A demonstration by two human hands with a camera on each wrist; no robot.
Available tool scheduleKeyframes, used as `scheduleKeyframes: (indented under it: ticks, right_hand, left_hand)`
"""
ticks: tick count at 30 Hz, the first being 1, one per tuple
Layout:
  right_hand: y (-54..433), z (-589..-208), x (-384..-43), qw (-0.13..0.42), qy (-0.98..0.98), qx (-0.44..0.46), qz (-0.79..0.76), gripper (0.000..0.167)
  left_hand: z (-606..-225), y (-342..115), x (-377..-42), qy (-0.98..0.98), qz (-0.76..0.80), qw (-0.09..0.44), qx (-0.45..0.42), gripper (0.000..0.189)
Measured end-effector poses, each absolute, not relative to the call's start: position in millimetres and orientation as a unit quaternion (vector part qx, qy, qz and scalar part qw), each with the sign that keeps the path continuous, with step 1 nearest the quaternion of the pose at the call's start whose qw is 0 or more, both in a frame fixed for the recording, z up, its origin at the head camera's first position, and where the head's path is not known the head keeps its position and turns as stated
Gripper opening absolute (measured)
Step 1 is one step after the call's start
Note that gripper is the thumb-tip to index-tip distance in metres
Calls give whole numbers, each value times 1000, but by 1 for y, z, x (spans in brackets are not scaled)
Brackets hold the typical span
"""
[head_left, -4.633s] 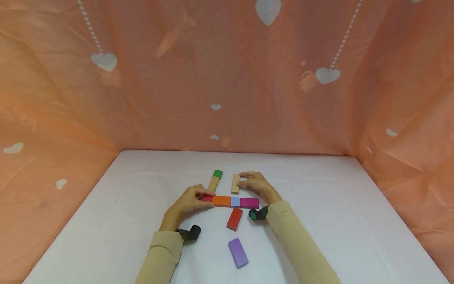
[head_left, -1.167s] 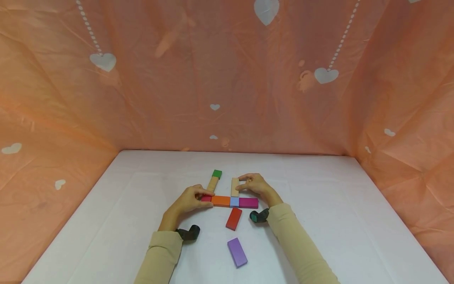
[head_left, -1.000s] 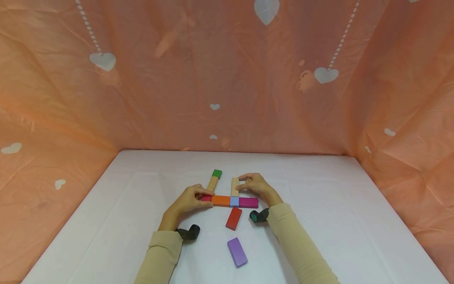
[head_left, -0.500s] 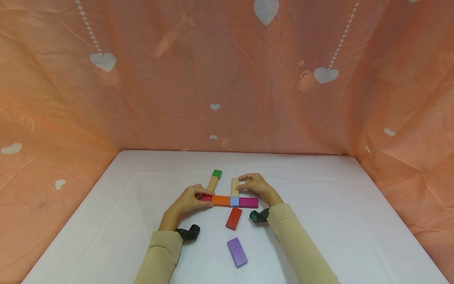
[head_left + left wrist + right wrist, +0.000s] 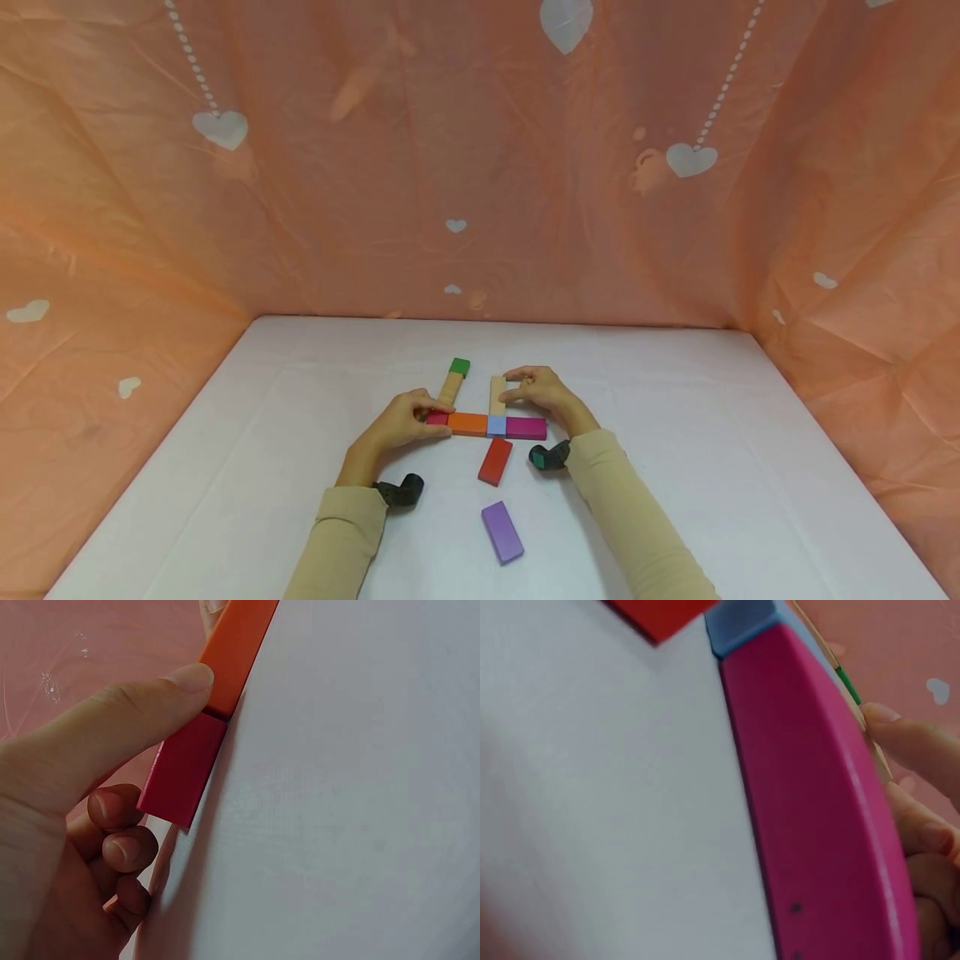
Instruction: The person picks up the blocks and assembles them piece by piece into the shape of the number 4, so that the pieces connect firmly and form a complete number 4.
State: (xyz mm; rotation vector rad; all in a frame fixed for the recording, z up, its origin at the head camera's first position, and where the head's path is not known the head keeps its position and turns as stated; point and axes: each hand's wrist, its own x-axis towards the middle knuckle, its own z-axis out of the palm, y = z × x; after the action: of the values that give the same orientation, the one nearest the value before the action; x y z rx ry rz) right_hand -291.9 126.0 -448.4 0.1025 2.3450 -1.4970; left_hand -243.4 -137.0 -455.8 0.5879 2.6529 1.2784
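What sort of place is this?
Probably a makeshift filming booth: a heart-patterned orange curtain around three sides, a white table, and a black wrist camera on each arm.

Row of blocks [image 5: 468,425] on table [image 5: 675,417]

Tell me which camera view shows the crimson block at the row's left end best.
The left wrist view: there the crimson block appears large and close, most of its face uncovered. The head view shows it small and partly hidden by the left hand. The right wrist view does not show it.
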Motion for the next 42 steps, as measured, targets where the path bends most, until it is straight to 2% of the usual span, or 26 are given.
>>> scheduleKeyframes:
  ticks: [5, 19, 26, 34, 42]
  right_hand:
    - [129, -451, -292, 163, 826, 31, -539, 52]
    - [135, -439, -277, 136, 792, 17, -595, 47]
    - [142, -438, -269, 104, 812, -36, -574, 45]
    - [145, -435, -253, 87, 830, -48, -548, 42]
    - [143, -435, -236, 96, 826, -59, -552, 40]
  left_hand:
    - [-457, -135, -244, 882, 426, 80, 185, 33]
    - [-456, -139, -244, 872, 439, 65, 209, 31]
    - [-458, -140, -244, 866, 446, 61, 216, 31]
    - [-458, -139, -243, 873, 435, 59, 214, 32]
    - [-457, -140, -243, 871, 435, 46, 226, 32]
